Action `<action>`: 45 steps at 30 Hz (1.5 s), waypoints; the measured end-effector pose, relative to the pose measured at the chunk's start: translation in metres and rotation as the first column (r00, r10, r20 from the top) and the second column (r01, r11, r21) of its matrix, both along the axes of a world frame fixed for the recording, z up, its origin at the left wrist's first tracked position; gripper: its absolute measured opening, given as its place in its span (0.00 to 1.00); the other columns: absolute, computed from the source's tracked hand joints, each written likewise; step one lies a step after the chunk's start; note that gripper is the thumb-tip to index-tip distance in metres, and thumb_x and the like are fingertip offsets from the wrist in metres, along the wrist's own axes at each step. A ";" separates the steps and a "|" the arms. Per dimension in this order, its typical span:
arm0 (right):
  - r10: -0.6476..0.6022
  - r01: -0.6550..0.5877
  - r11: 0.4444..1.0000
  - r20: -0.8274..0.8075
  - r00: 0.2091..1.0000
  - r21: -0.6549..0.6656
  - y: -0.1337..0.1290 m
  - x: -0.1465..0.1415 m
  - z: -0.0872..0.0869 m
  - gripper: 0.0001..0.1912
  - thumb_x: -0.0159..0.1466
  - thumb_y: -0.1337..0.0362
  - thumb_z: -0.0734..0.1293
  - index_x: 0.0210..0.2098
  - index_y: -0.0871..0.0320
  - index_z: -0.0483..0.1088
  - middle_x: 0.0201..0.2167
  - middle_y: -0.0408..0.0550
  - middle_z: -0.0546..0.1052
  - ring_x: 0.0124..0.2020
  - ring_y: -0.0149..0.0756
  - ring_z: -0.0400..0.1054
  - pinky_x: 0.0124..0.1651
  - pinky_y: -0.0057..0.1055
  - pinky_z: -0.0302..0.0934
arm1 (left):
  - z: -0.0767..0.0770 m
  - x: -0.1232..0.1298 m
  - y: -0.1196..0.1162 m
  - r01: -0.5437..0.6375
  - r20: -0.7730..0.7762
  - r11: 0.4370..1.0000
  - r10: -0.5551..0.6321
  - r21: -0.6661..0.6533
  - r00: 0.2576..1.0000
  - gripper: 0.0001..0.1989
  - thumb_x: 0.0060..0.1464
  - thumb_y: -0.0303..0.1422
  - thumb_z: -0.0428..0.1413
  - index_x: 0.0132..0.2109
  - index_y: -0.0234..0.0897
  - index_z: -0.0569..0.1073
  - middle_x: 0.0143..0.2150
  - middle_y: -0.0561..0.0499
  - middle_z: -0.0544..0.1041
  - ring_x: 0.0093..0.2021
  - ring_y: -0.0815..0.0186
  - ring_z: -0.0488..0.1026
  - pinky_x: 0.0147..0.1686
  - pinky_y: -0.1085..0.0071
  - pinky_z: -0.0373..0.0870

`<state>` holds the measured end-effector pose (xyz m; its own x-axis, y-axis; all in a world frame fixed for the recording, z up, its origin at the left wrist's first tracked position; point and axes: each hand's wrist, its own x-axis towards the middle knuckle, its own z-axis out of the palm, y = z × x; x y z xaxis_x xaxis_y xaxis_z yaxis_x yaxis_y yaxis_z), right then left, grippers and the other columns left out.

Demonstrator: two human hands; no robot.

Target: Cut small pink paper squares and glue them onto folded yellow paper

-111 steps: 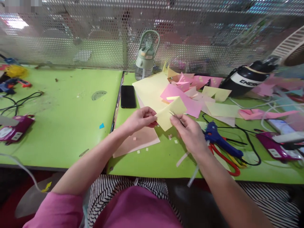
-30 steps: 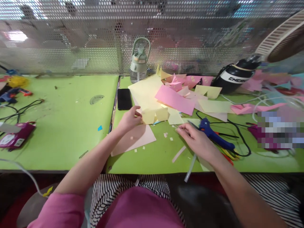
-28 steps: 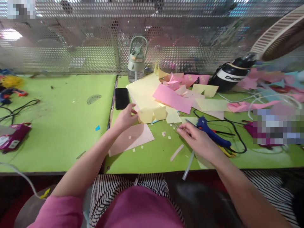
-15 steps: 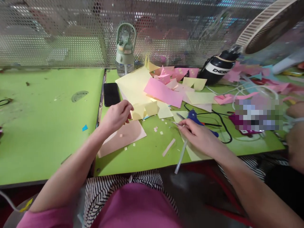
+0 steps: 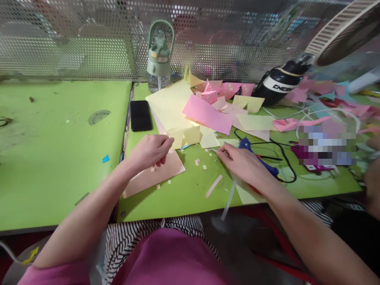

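Observation:
My left hand (image 5: 152, 149) is curled closed above a pale pink sheet of paper (image 5: 154, 178); whatever its fingers hold, if anything, is hidden. My right hand (image 5: 242, 160) is closed around a thin pointed metal tool, whose tip (image 5: 214, 150) sticks out to the left over the green tabletop. Most of the tool is hidden in the palm. Just right of that hand lies a blue glue gun (image 5: 245, 144), partly covered. A translucent glue stick (image 5: 228, 200) juts past the table's front edge below the hand. Paper scraps (image 5: 197, 162) and a narrow pink strip (image 5: 214, 186) lie between the hands.
Yellow paper (image 5: 172, 103) and pink paper (image 5: 208, 114) pile up behind. A phone (image 5: 141, 115), a green-lidded bottle (image 5: 159, 65) and a black bottle (image 5: 279, 85) stand or lie around it. A fan (image 5: 344, 33) and cables are at right. Another person's arm (image 5: 372, 178) shows at the right edge.
My left hand has moved slightly right and its fingers look more curled. My right hand has shifted a little left relative to the glue gun, with the tool tip closer to the scraps.

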<state>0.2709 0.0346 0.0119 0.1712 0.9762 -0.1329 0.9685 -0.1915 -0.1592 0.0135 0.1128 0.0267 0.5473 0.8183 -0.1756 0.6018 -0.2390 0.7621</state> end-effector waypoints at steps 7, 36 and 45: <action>0.005 -0.005 1.000 -0.041 0.999 0.017 0.007 0.005 -0.005 0.13 0.64 0.57 0.58 0.25 0.50 0.66 0.25 0.49 0.77 0.30 0.45 0.71 0.32 0.39 0.58 | -0.007 0.001 0.001 0.009 0.001 0.996 -0.009 0.087 1.000 0.16 0.61 0.37 0.49 0.25 0.38 0.68 0.16 0.55 0.73 0.14 0.74 0.68 0.22 0.74 0.61; -0.032 0.017 0.998 -0.278 0.960 -0.057 0.015 -0.011 -0.004 0.11 0.62 0.56 0.61 0.27 0.51 0.69 0.27 0.47 0.78 0.29 0.42 0.71 0.29 0.37 0.58 | -0.026 0.010 -0.003 0.329 -0.225 0.940 -0.303 0.090 0.926 0.15 0.61 0.32 0.48 0.48 0.41 0.78 0.26 0.53 0.79 0.18 0.70 0.68 0.28 0.73 0.62; -0.045 0.007 0.992 -0.303 0.952 -0.126 0.017 -0.012 -0.009 0.14 0.63 0.54 0.61 0.25 0.51 0.70 0.20 0.45 0.74 0.24 0.40 0.67 0.28 0.37 0.55 | -0.025 0.010 -0.004 0.341 -0.230 0.937 -0.316 0.076 0.920 0.15 0.61 0.31 0.49 0.49 0.39 0.78 0.32 0.49 0.81 0.18 0.71 0.67 0.29 0.72 0.63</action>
